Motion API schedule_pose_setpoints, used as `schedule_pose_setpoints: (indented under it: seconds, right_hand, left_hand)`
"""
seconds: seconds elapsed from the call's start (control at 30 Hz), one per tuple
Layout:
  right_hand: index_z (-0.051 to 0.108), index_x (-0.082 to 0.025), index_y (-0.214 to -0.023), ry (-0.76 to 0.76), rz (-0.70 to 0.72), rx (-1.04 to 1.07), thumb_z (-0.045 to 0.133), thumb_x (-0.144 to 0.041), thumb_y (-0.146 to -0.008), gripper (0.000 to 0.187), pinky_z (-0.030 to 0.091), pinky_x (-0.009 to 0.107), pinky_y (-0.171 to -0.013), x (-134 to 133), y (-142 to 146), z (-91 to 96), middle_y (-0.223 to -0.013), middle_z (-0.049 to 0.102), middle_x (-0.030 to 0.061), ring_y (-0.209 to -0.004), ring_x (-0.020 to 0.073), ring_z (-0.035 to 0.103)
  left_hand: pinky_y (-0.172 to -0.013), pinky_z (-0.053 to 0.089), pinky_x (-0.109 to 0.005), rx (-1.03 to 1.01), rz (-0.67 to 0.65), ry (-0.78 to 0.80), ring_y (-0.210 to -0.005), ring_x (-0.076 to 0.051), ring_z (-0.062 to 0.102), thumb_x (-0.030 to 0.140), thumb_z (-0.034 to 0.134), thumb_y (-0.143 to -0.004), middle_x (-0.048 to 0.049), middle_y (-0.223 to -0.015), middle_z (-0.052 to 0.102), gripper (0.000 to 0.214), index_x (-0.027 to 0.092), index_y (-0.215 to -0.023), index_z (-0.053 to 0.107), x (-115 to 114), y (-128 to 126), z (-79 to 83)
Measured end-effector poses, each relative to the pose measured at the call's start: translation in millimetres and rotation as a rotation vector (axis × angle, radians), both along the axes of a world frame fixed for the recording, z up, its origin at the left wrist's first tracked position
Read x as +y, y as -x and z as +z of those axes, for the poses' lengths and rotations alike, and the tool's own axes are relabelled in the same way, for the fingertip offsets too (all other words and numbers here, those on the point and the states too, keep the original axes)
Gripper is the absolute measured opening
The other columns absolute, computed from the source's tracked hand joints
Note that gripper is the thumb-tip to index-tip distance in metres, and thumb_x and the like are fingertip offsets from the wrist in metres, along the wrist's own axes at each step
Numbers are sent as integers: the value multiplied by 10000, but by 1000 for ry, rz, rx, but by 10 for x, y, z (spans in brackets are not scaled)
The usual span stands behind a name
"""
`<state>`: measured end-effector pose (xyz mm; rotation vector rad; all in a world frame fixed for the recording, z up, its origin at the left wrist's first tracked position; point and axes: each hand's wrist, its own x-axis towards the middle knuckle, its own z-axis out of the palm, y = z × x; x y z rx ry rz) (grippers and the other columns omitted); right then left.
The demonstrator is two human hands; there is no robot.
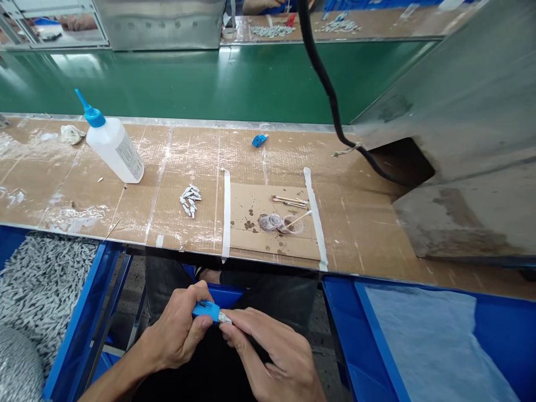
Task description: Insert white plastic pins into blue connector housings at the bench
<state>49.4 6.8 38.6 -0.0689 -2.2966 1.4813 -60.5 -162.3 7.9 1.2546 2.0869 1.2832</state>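
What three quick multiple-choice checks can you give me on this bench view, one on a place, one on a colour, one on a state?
1. Where does the white plastic squeeze bottle stand?
A. On the cardboard-covered bench, far left
B. In the blue bin at right
C. On the green belt

2. What colour is the small plastic housing held in the left hand?
A. Red
B. Blue
C. Yellow

3. How does the right hand stand?
A. Flat on the bench
B. Pinching a small silvery metal piece at the housing's end
C. Lifting the bottle

Answers: 1 A, the bottle leans on the bench left of the small pile of silvery pieces; 2 B, the housing shows blue between the fingers; 3 B, thumb and forefinger close on the piece.
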Motion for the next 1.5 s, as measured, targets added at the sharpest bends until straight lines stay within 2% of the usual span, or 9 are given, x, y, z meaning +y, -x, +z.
schedule_pose_setpoints:
  seconds: [0.1, 0.23, 0.37, 0.67, 0.97, 1.1, 1.2, 1.4, 1.5]
  right_hand:
    - [695, -206, -1093, 35, -6, -35, 629, -64, -957, 208, 568, 220, -686, 3, -10, -34, -902, 755, -10, -720, 105, 684]
    - [730, -204, -1026, 170, 13, -174, 637, -141, -980, 122, 593, 202, -705, 60, 3, -47, -853, 752, -13, -715, 109, 709]
    - [750, -214, -995, 208, 18, -227, 649, -184, -978, 106, 607, 203, -748, 103, 3, -21, -844, 753, -15, -721, 118, 719]
    - [730, -221, -1001, 203, 9, -245, 640, -179, -985, 100, 583, 176, -779, 107, -1, -33, -901, 755, -21, -800, 106, 723]
    - [655, -183, -1138, -37, 31, -60, 634, -93, -982, 181, 592, 250, -821, 117, 12, -51, -987, 729, 31, -878, 140, 691]
    - [636, -117, -1041, -326, 127, 4, 571, -80, -1003, 84, 542, 320, -633, 119, 5, -53, -852, 676, 70, -732, 176, 600]
    - [642, -121, -952, -445, 198, 13, 548, -71, -1004, 118, 465, 336, -560, 110, -21, -39, -762, 627, 58, -650, 173, 532]
    - [643, -99, -1017, -513, 193, 12, 535, -105, -1016, 109, 465, 358, -607, 121, -50, -49, -808, 649, 78, -703, 200, 567]
    - [620, -120, -951, -394, 248, 37, 497, -89, -1024, 147, 452, 338, -591, 139, -40, -94, -779, 625, 66, -677, 180, 531]
  left_hand:
    - [-742, 438, -322, -25, -11, 37, -767, -187, 559, 418, 306, -1087, -31, -928, 613, 272, 223, -1096, 495, 10, -16, -11]
    - [-787, 426, -339, -308, 52, 135, -810, -196, 526, 435, 308, -1084, -27, -935, 569, 283, 225, -1070, 498, 49, -40, -30]
    - [-786, 406, -344, -533, 49, 79, -813, -193, 474, 475, 309, -1079, -19, -916, 511, 315, 217, -1046, 488, 111, -40, -36]
    - [-693, 346, -308, -622, 57, 42, -729, -158, 392, 464, 340, -1082, 16, -846, 449, 300, 217, -1028, 501, 145, -41, -58]
    - [-737, 394, -331, -333, -8, -148, -810, -187, 451, 438, 348, -1078, -23, -933, 473, 257, 241, -1177, 480, 64, -49, -212]
    - [-733, 423, -355, -218, -54, -237, -807, -202, 480, 408, 363, -1066, -33, -931, 482, 246, 256, -1238, 450, 9, -35, -257]
    - [-725, 437, -371, -121, -105, -215, -778, -206, 502, 397, 341, -1067, -29, -898, 485, 250, 257, -1258, 423, -10, -28, -209]
    - [-685, 434, -355, -31, -138, -161, -734, -207, 526, 405, 321, -1071, -25, -852, 516, 241, 253, -1228, 420, -8, 6, -120]
    - [-731, 445, -353, -120, -145, -101, -776, -210, 534, 417, 363, -1065, -37, -897, 549, 238, 255, -1205, 467, -42, -1, -112]
